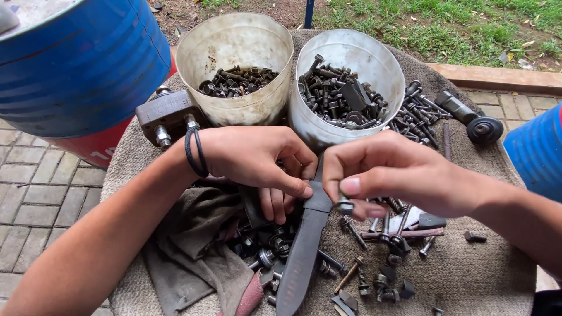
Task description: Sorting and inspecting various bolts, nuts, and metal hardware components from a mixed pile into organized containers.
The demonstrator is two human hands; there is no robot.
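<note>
Head view. Item: small bolt with nut (344, 204), pinched between thumb and forefinger of the right hand (389, 172), just right of the long dark blade (304, 246). Judged light, rigid, possibly greasy; best gripped at the head. Left hand (257, 161) is curled closed left of the blade; its contents cannot be told.
</note>
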